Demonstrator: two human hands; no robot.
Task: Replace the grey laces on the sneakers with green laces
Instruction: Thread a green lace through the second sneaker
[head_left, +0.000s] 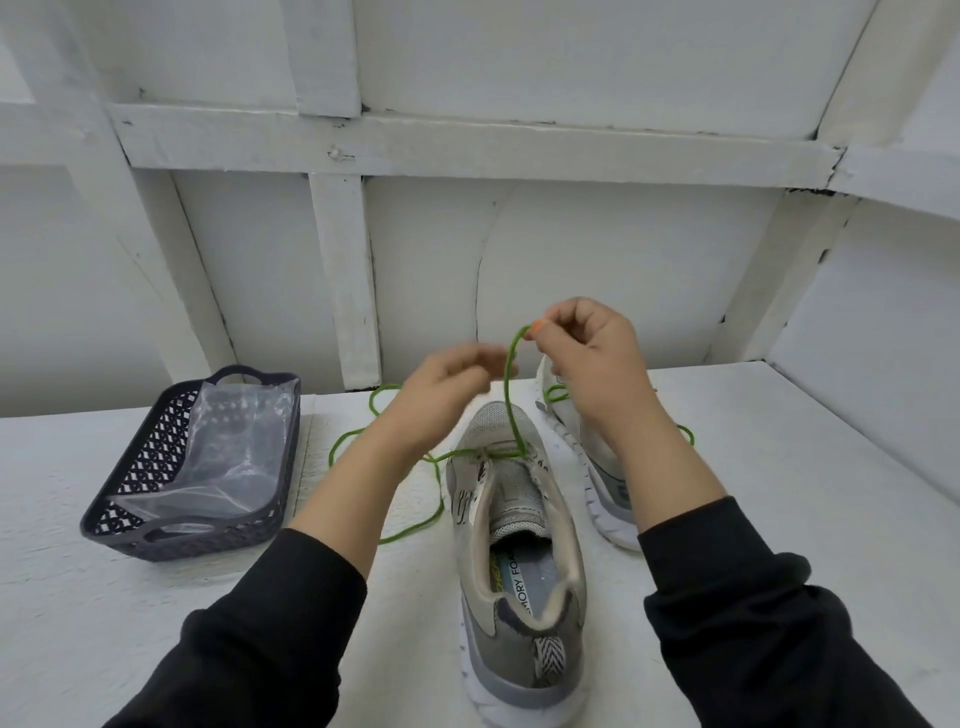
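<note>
Pinching the green lace (510, 410) high at twelve o'clock, the right hand (587, 358) seems to draw slack through the near sneaker (519, 525); the blurred left hand (447, 387) curls beside the strand, grip unclear. Second sneaker (605, 488) lies at two o'clock.

A dark lattice basket (208, 540) holding a clear plastic bag (228, 457) sits on the white table (104, 623), left of the left hand (441, 384).
</note>
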